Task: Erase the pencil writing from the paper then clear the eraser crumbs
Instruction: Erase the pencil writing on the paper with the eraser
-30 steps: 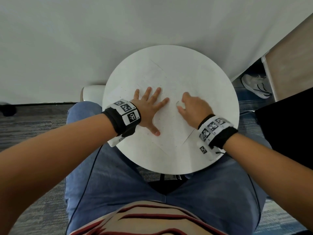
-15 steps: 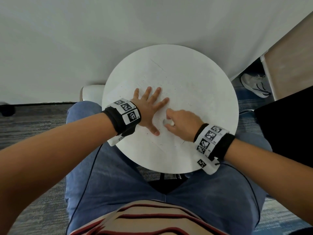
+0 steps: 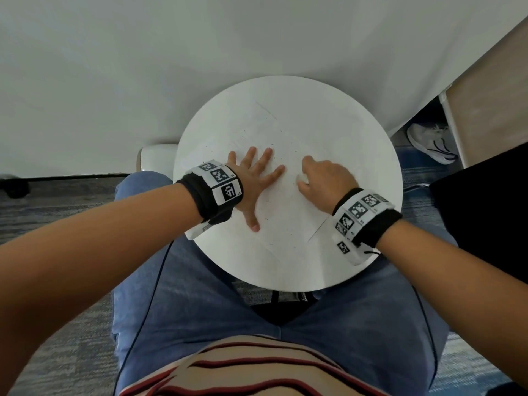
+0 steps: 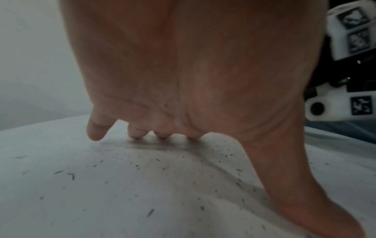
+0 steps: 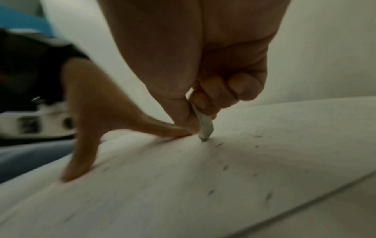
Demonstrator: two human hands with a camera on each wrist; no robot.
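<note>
A white sheet of paper (image 3: 288, 212) lies on the round white table (image 3: 357, 155). Dark eraser crumbs (image 3: 267, 200) are strewn over it, seen close in the left wrist view as crumbs (image 4: 150, 212). My left hand (image 3: 254, 178) lies flat on the paper with fingers spread, palm arched above the sheet in its own view as left hand (image 4: 183, 80). My right hand (image 3: 323, 178) pinches a small white eraser (image 5: 204, 127) between thumb and fingers; the eraser's grey tip touches the paper (image 5: 183, 185). In the head view the eraser (image 3: 302, 176) barely shows.
The table stands against a white wall (image 3: 143, 67), above my blue-jeaned knees (image 3: 200, 295). A white shoe (image 3: 428, 142) lies on the carpet at the right beside a wooden panel (image 3: 485, 95). A black object (image 3: 485, 210) sits right of the table.
My right hand with the eraser slid down-left toward the left hand half a second ago, and has now moved back up and right. The left hand has stayed flat on the paper.
</note>
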